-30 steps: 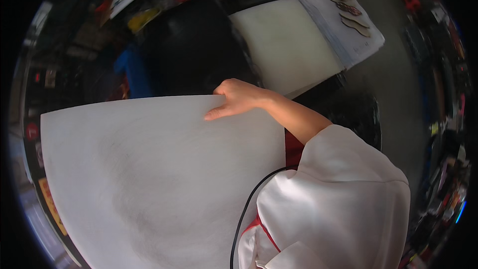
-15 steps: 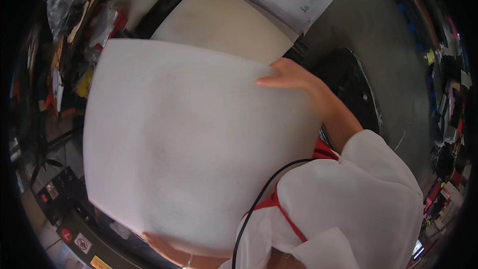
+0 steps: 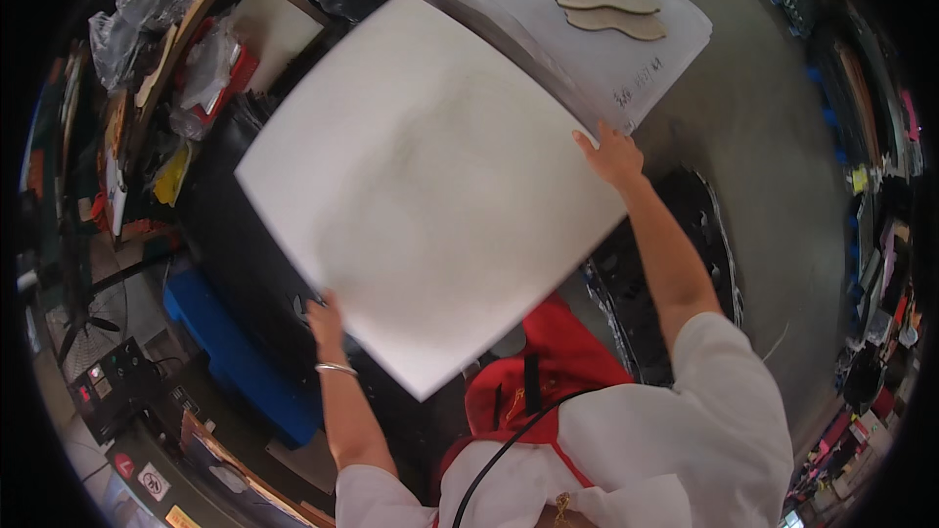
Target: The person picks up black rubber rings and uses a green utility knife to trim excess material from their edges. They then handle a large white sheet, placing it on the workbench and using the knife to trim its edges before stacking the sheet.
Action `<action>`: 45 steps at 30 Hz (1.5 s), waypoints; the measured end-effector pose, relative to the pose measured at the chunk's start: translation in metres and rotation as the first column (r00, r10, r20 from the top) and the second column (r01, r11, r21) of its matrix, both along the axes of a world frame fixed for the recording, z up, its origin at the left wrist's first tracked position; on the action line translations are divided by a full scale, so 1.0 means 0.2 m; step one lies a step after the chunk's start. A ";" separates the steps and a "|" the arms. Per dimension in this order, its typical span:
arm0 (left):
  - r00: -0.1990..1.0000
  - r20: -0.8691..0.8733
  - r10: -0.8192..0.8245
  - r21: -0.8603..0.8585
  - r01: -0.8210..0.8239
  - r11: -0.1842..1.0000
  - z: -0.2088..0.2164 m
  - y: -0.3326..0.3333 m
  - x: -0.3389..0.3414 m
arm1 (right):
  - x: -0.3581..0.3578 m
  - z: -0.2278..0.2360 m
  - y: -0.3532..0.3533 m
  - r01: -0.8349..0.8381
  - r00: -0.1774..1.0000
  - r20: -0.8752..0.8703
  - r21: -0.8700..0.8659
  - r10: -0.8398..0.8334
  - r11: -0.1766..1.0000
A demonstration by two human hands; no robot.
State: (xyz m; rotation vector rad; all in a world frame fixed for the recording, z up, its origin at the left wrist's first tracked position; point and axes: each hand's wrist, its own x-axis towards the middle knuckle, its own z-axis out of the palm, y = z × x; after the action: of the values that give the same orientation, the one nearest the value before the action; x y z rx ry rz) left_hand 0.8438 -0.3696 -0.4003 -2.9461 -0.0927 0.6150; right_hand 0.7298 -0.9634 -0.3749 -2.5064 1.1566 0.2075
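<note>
A large white sheet (image 3: 440,196) is stretched out between my two hands, with faint shadows across its face. My left hand (image 3: 326,321) grips its left edge, close to the near corner; part of the fingers is hidden behind the sheet. At the right edge, my right hand (image 3: 614,153) holds it, the thumb on top and the other fingers along the rim. Below the sheet lies a black surface (image 3: 210,191), mostly covered by it.
At the far side is a stack of white sheets (image 3: 675,29) bearing several insole-shaped pieces (image 3: 611,22). A blue plastic part (image 3: 235,362) sits at the left, near a fan (image 3: 86,323) and a machine panel (image 3: 108,381). Black plastic (image 3: 675,244) lies on the floor at the right.
The sheet has moved away from my body and turned, now lying over where another pale sheet showed. Both hands have moved with it, and my left hand has come into fuller view.
</note>
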 end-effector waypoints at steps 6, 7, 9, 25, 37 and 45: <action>0.861 -0.507 0.043 -0.292 -0.218 0.931 -0.15 -0.10 -1.22 | -0.44 -0.36 0.35 -0.094 0.984 0.166 0.198 0.061 0.976; 0.815 -0.579 0.027 -0.317 -0.256 0.913 -0.10 -0.08 -1.36 | -0.56 -0.36 0.42 -0.105 0.993 0.081 0.311 0.084 0.944; 0.696 -0.692 0.194 -0.322 -0.537 0.779 -0.02 -0.06 -1.54 | -0.73 -0.35 0.53 -0.017 0.977 -0.158 0.598 0.139 0.801; 0.408 -0.723 0.558 -0.461 -0.886 0.050 0.11 -0.23 -2.98 | -1.08 0.00 1.01 -0.490 0.483 -0.286 0.695 0.828 0.526; -0.019 -0.869 0.494 -0.475 -0.241 -0.846 0.32 -0.98 -3.56 | -1.07 0.08 1.72 -0.581 -0.479 -0.225 0.806 0.849 -0.114; -0.608 -0.744 0.276 -0.401 0.076 -0.913 0.10 -1.54 -3.27 | -0.81 0.02 2.19 -0.583 -0.772 -0.344 0.719 0.535 -0.379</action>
State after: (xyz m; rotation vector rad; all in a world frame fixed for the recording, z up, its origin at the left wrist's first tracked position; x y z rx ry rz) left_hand 0.1907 -0.6768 -0.3796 0.2273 1.7989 0.2628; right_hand 0.5672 -0.5246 -0.3710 -2.2252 -1.8726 2.0431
